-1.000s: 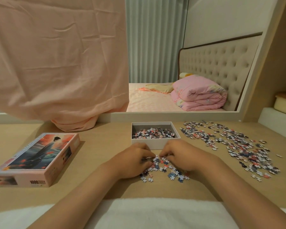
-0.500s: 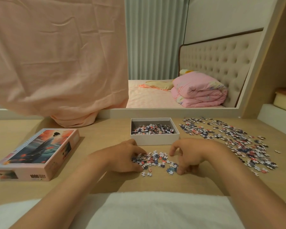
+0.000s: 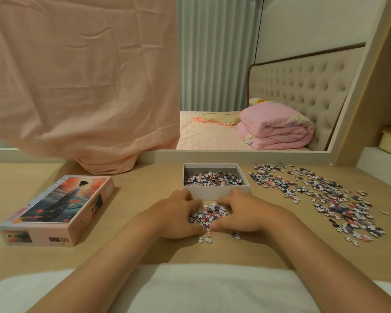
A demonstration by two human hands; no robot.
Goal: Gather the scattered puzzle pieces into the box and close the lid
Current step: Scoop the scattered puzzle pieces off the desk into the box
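A small white box (image 3: 216,193) stands open mid-table, partly filled with puzzle pieces (image 3: 212,179). Just in front of it lies a small pile of pieces (image 3: 210,213). My left hand (image 3: 176,215) and my right hand (image 3: 246,213) rest on the table on either side of this pile, cupped around it with fingers and thumbs pressing in. A few stray pieces (image 3: 204,239) lie nearer to me, outside the hands. A broad spread of scattered pieces (image 3: 321,195) covers the table to the right of the box. The pictured lid (image 3: 59,206) lies at the left.
A peach cloth (image 3: 81,75) hangs over the left part of a mirror (image 3: 246,86) behind the table, its hem touching the tabletop. A white towel (image 3: 212,288) lies along the near edge. A low white shelf (image 3: 379,161) stands at the far right.
Both hands spread apart around the pieces half a second ago, then closed in again, pushing the pile tighter and nearer the box's front wall.
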